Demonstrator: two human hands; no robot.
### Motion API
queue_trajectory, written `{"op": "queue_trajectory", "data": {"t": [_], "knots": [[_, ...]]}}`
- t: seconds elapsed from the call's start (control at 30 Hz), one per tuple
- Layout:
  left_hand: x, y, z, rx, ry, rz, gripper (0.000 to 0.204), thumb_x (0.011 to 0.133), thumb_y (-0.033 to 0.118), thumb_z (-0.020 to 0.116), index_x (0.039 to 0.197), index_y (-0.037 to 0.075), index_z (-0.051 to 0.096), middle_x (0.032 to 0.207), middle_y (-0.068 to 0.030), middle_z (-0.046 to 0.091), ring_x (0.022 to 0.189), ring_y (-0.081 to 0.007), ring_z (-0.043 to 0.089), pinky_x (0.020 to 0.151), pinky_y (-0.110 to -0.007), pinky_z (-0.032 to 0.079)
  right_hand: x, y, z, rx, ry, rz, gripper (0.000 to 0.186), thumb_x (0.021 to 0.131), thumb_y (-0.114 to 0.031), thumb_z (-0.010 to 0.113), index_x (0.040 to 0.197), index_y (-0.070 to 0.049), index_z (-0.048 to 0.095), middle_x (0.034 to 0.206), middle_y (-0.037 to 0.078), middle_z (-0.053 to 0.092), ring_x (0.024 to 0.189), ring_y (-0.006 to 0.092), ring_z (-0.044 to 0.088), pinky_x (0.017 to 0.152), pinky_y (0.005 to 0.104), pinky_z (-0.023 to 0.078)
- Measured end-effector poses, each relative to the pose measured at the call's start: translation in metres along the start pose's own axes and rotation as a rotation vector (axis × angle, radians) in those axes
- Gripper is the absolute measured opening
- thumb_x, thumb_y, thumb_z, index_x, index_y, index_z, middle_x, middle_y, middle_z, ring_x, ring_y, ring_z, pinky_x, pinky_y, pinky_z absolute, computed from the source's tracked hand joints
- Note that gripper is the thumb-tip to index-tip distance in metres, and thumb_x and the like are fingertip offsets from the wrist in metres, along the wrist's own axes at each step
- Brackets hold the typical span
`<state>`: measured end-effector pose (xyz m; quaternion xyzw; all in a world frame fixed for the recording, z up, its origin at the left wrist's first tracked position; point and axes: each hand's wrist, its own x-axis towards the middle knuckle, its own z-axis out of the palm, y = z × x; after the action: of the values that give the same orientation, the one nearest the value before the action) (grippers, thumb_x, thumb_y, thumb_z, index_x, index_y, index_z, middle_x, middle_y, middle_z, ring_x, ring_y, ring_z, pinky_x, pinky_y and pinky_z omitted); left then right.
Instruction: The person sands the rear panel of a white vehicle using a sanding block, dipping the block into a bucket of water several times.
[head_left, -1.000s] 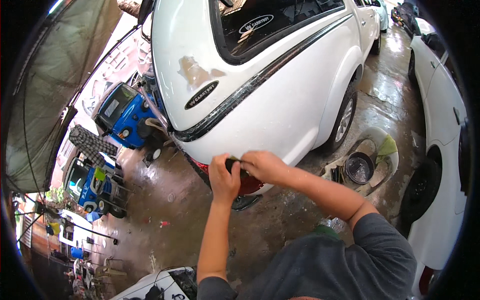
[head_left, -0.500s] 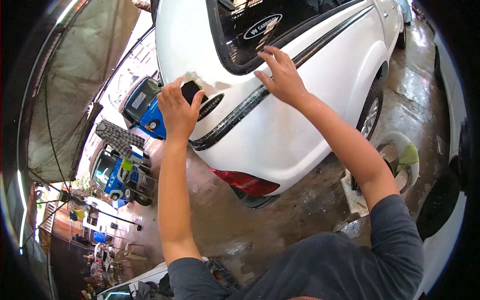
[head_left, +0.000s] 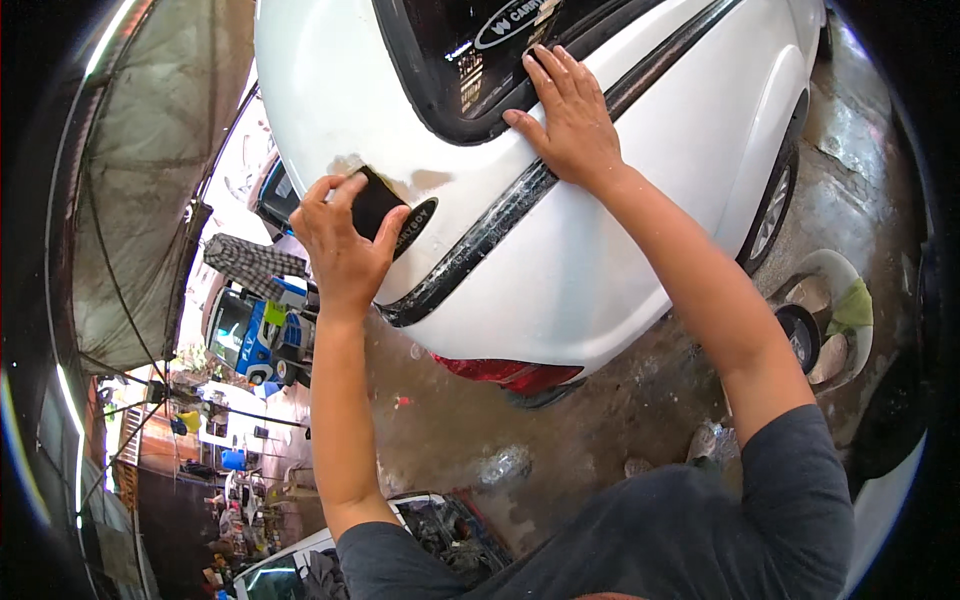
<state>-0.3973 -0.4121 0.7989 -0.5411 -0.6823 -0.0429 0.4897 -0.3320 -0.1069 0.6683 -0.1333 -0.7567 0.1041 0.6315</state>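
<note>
A white vehicle (head_left: 690, 200) fills the upper middle, its rear side window (head_left: 430, 60) framed in black rubber, with a dark trim strip (head_left: 470, 240) below. My left hand (head_left: 340, 240) grips a black sanding pad (head_left: 378, 198) against a beige-grey patch (head_left: 430, 179) on the rear corner, partly covering a dark oval badge (head_left: 415, 228). My right hand (head_left: 565, 120) lies with fingers apart on the body and lower window frame, holding nothing. A red tail light (head_left: 510, 372) sits below.
A basin with pale blocks and a green cloth (head_left: 850, 310) stands at right on the wet floor (head_left: 440, 430). Small blue vehicles (head_left: 235, 335) and clutter lie left under a tarp (head_left: 140, 180). A parked vehicle (head_left: 280, 560) is at bottom, another at the far right.
Both hands have moved up from near the tail light, the left to the patch with the pad, the right to the window edge. The right hand has let go of the pad.
</note>
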Motion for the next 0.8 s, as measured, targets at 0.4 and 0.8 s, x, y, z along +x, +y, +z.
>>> {"op": "queue_trajectory", "data": {"t": [0.4,0.8], "knots": [[-0.001,-0.004,-0.003,0.100,-0.070,-0.091,0.087,0.077,0.055,0.091,0.145,0.013,0.056,0.127,-0.0113,0.051,0.121,-0.0310,0.047,0.108,-0.050,0.033,0.001,0.005,0.002,-0.050,-0.014,-0.026,0.073,0.108,-0.060,0.049,0.162,-0.012,0.040,0.168,0.013,0.037,0.159,0.0298,0.026,0.131,0.0459,0.020],[0.002,0.003,-0.006,0.105,-0.003,-0.099,0.100,0.076,0.053,0.093,0.156,0.013,0.046,0.129,-0.0131,0.048,0.121,-0.0326,0.044,0.108,-0.050,0.034,-0.001,0.005,0.002,-0.024,0.016,-0.028,0.072,0.107,-0.059,0.050,0.162,-0.013,0.042,0.167,0.011,0.039,0.159,0.0301,0.027,0.131,0.0459,0.021]]}}
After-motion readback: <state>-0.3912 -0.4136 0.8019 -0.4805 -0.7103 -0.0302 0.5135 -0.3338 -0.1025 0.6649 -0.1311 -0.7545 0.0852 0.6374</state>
